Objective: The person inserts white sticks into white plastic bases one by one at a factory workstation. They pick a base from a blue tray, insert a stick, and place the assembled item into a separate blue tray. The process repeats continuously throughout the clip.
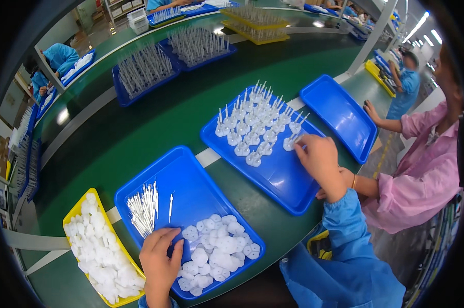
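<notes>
My right hand (319, 159) reaches over the middle blue tray (278, 179), thumb and fingertips closed on a white disc with an upright pin (290, 143). Rows of similar white discs with upright pins (252, 120) stand beside it in that tray. At the near edge of another blue tray (162, 167), my left hand (161, 259) has bent fingers with a gap between thumb and forefinger, and nothing shows in it. That tray holds a bundle of thin white pins (143, 208), one separate pin (171, 208) and a heap of loose white discs (219, 251).
A yellow tray (96, 190) heaped with white pieces stands at left. A bare blue tray (339, 115) lies at right, near a person in a pink sleeve (422, 174). Blue trays of upright pins (144, 72) and stacked yellow trays (255, 36) line the far side.
</notes>
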`<control>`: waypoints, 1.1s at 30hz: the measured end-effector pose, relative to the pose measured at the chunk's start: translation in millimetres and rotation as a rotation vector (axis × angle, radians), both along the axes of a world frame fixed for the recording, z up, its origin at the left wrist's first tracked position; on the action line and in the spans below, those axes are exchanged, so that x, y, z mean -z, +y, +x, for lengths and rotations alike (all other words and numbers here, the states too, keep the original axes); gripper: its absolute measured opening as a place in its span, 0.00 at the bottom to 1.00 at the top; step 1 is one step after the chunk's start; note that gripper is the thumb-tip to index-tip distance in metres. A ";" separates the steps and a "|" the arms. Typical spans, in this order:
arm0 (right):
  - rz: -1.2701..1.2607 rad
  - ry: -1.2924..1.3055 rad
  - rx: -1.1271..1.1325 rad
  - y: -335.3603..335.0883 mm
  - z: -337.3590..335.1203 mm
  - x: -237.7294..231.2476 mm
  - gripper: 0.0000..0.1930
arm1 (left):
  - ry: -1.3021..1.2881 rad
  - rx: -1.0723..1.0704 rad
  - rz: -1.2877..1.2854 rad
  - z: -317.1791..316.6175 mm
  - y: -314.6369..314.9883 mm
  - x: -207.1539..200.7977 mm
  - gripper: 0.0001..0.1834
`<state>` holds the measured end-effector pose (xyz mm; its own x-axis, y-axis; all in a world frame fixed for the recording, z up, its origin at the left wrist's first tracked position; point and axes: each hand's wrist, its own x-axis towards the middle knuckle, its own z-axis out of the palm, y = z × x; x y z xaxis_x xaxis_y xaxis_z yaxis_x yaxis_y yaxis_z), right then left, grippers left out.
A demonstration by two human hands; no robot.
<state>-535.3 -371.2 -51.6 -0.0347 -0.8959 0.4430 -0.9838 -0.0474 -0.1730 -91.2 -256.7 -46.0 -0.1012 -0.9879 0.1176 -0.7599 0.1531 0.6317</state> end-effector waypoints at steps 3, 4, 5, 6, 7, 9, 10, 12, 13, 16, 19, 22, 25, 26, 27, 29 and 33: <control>-0.013 0.004 0.029 1.3 8.4 8.1 0.04 | -0.020 0.019 -0.048 7.5 2.1 7.8 0.16; 0.001 -0.006 0.035 10.7 13.5 2.8 0.04 | -0.016 0.020 -0.051 7.7 2.1 7.9 0.16; 0.015 -0.017 0.041 15.1 17.4 -1.1 0.04 | -0.011 0.021 -0.053 7.4 1.2 7.3 0.16; 0.033 -0.056 0.017 16.1 22.0 -2.3 0.05 | -0.007 0.028 -0.054 6.3 0.2 6.3 0.15; 0.051 -0.094 -0.008 15.8 29.4 -2.9 0.05 | 0.010 0.016 -0.034 5.0 -0.6 5.0 0.15; 0.027 -0.097 -0.034 12.9 30.9 -0.5 0.07 | 0.043 -0.007 0.004 3.8 -1.9 2.4 0.15; -0.015 -0.061 -0.037 5.6 26.5 4.3 0.08 | 0.033 0.011 -0.028 4.7 -2.0 3.5 0.15; -0.039 -0.048 -0.069 0.8 26.7 5.2 0.10 | 0.007 0.025 -0.088 9.3 1.1 7.0 0.16; -0.035 -0.065 -0.070 1.6 30.6 1.8 0.10 | 0.007 0.030 -0.092 10.1 2.4 6.5 0.16; -0.006 -0.163 -0.124 15.3 55.2 -15.8 0.10 | -0.018 0.051 -0.061 3.8 -2.0 -0.6 0.20; -0.021 -0.132 -0.448 29.2 100.0 -31.1 0.09 | -0.091 0.163 -0.117 -4.1 -8.7 -7.1 0.23; -0.013 -0.090 -0.762 29.6 166.0 -36.8 0.07 | -0.086 0.145 -0.125 -1.0 -6.0 2.2 0.22; -0.011 0.001 -0.955 13.9 217.0 -20.6 0.11 | -0.018 0.127 -0.129 4.2 -2.4 7.8 0.22; -0.036 0.048 -0.988 8.5 228.2 -17.9 0.12 | -0.004 0.124 -0.109 2.3 -2.3 7.3 0.22; -0.054 0.094 -1.017 0.8 237.7 -13.0 0.14 | 0.011 0.125 -0.083 0.2 -4.5 7.5 0.22; -0.053 0.157 -1.070 -10.5 249.9 -2.0 0.16 | 0.072 0.087 -0.029 3.1 -1.2 8.2 0.22; 0.049 -0.136 -1.068 -21.2 251.4 -2.2 0.13 | 0.391 -0.050 0.021 9.3 0.9 2.6 0.24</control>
<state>-283.8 -392.3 -49.4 0.7299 -0.5085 0.4568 -0.4098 -0.8604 -0.3029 -82.0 -255.9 -48.6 -0.0043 -0.9930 0.1180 -0.4673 0.1063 0.8777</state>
